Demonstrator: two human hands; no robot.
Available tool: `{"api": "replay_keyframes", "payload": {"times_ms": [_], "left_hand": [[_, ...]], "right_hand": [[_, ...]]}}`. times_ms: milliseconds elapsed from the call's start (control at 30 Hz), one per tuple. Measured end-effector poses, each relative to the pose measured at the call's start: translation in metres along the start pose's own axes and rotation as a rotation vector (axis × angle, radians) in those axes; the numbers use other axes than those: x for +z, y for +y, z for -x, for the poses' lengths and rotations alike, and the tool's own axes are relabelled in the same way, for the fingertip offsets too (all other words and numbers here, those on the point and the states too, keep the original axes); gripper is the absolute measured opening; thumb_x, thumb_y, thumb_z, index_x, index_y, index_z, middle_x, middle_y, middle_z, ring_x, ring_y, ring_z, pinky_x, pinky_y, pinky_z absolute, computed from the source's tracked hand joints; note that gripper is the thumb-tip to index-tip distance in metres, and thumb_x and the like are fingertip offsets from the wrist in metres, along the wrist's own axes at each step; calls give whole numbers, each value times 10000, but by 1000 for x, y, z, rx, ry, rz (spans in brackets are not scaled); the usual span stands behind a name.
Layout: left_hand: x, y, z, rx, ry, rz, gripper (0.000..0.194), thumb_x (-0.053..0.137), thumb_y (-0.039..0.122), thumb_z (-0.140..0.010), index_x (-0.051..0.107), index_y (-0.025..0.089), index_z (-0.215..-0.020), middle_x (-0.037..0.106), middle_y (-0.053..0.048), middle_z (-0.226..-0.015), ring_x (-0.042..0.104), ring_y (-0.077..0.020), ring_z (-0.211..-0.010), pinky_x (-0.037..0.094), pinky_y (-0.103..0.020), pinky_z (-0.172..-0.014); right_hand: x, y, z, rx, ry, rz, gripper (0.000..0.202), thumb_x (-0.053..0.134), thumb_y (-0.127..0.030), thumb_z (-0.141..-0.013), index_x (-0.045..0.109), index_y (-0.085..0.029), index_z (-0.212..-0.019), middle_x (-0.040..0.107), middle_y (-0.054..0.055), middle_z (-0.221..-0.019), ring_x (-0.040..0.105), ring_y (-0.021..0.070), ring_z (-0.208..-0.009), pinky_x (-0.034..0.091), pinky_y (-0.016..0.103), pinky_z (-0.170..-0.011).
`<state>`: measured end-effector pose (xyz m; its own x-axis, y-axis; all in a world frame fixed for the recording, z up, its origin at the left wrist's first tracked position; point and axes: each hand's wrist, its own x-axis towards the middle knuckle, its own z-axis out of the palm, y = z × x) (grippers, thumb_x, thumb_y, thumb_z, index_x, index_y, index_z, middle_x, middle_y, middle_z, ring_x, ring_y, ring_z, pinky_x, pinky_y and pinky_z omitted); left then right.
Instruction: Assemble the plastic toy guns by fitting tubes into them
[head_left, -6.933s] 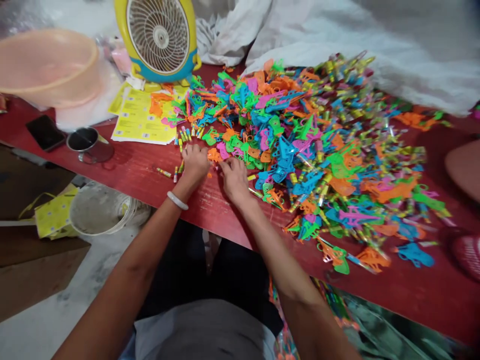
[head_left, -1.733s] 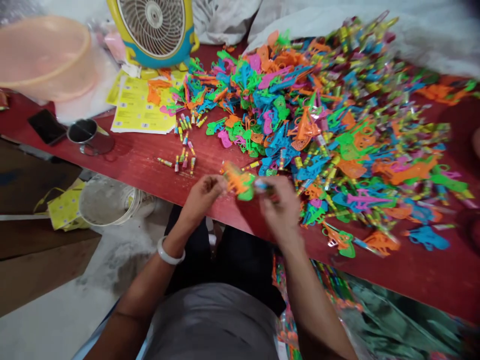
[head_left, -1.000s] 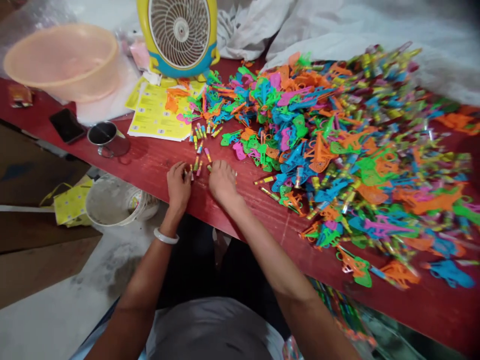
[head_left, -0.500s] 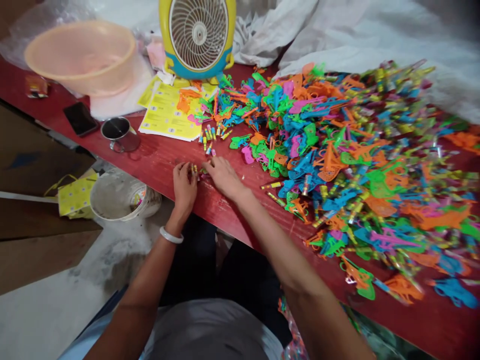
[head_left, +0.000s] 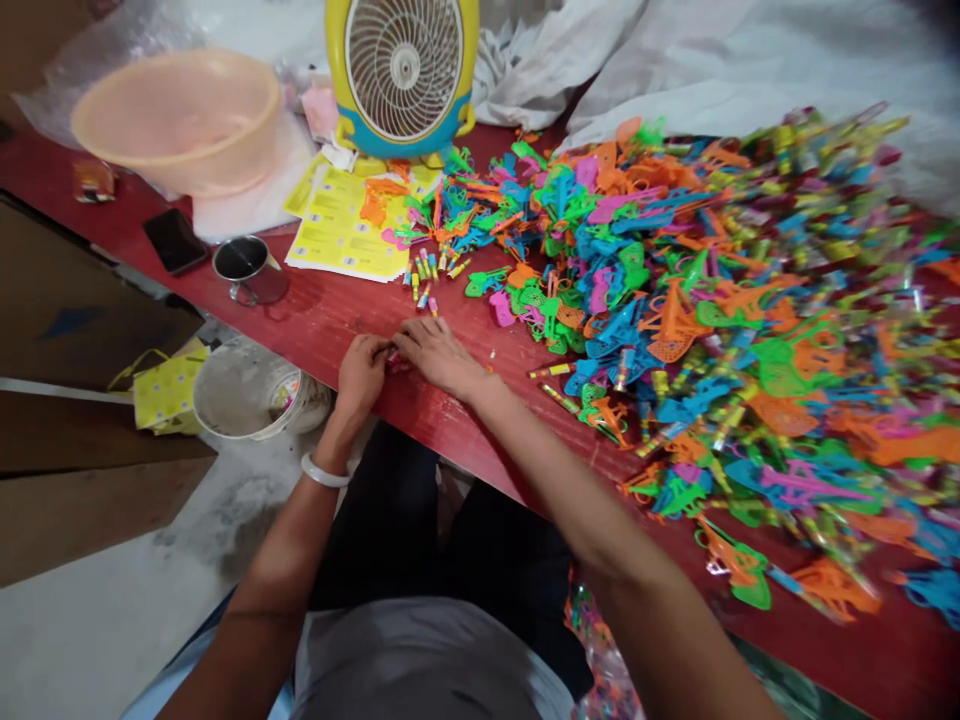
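Near the table's front edge, my left hand (head_left: 361, 372) is closed, fingers curled toward the right hand. My right hand (head_left: 436, 352) meets it with bent fingers pressed together. Between the fingertips shows a small reddish piece (head_left: 395, 361), mostly hidden, so its kind cannot be made out. Just beyond the hands lie several small tubes with coloured wrappers (head_left: 420, 280). To the right spreads a large heap of flat plastic toy pieces (head_left: 615, 270) in orange, green, blue and pink, mixed with more wrapped tubes.
A yellow-blue fan (head_left: 405, 70) stands at the back beside yellow printed sheets (head_left: 349, 235). Left are a pink basin (head_left: 180, 125), a phone (head_left: 174, 241) and a metal mug (head_left: 250, 271). A white bucket (head_left: 251, 390) stands below the edge of the red table (head_left: 315, 340).
My left hand has turned and its fingers have curled in closer to my right fingertips. The small yellow piece between the hands no longer shows. The whole view has shifted slightly.
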<state>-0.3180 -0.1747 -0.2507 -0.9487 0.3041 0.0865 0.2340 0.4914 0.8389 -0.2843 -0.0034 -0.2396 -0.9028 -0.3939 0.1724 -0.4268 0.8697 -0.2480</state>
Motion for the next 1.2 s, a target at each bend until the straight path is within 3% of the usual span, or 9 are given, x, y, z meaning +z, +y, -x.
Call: {"api": "replay_keyframes", "payload": {"times_ms": [100,233,400,500,633,767,933,1067,1200], "left_hand": [[-2,1,5,-20,33,-28,199,539,124,-818,718,212,-825,692,-63,-933,631,-228,-960,495,-381,-940],[0,2,16,-73,96,-14,191,532,145,-824,711,209,-843,697,-63,-920,640,-219,-926,507,-372,-906],[17,19,8,-128,42,143,178,539,208,-873,703,191,-940,687,-70,-943,662,-197,-822,531,-338,-795],[47,49,-18,36,-10,60,136,577,199,-882,704,193,-930,701,-94,-995,652,-244,-989,494,-378,-932],[108,95,-56,31,-97,-28,189,668,293,-895,663,128,-986,679,-179,-1046,641,-320,-1046,467,-435,-960],[148,124,-72,-4,-109,-145,393,801,232,-794,626,68,-1105,599,-282,-1240,610,-398,-1157,451,-450,-962],[133,122,-61,-83,-256,-323,364,641,199,-917,563,105,-1260,651,-236,-1243,651,-339,-1133,452,-387,-917],[102,106,-50,-95,-266,-402,342,636,270,-924,569,165,-1243,682,-187,-1233,665,-305,-1088,447,-350,-861],[84,88,-38,-88,-208,-332,169,636,294,-916,648,179,-1040,728,-138,-1012,679,-287,-936,435,-338,-774]], "right_hand": [[2,-10,-3,-32,-18,40,213,469,-202,-1027,654,-157,-1123,635,140,-1169,506,271,-1127,386,430,-1016],[8,-35,3,107,-36,-25,184,524,-141,-978,672,-201,-1070,676,101,-1100,574,257,-1053,472,409,-952],[6,-44,43,321,17,-97,187,540,-75,-910,666,-177,-1003,720,111,-978,658,245,-880,524,346,-760],[1,-32,82,503,178,-239,147,575,-187,-917,619,-194,-1057,730,71,-929,688,210,-794,538,313,-687],[-3,-22,120,845,604,-912,280,663,-450,-852,548,-232,-985,686,-18,-710,662,169,-588,530,282,-537],[-4,-29,136,928,666,-1172,357,727,-484,-791,514,-232,-929,683,-17,-667,639,156,-541,538,286,-527],[-8,-17,140,919,694,-882,337,676,-502,-830,553,-226,-978,693,7,-740,662,192,-635,571,356,-643],[-21,31,122,752,769,-373,273,612,-415,-888,614,-210,-1068,672,130,-1195,628,277,-1152,501,490,-1027],[-28,72,91,778,604,-314,262,641,-303,-857,624,-167,-1080,661,190,-1207,606,316,-1173,479,512,-1034]]}}
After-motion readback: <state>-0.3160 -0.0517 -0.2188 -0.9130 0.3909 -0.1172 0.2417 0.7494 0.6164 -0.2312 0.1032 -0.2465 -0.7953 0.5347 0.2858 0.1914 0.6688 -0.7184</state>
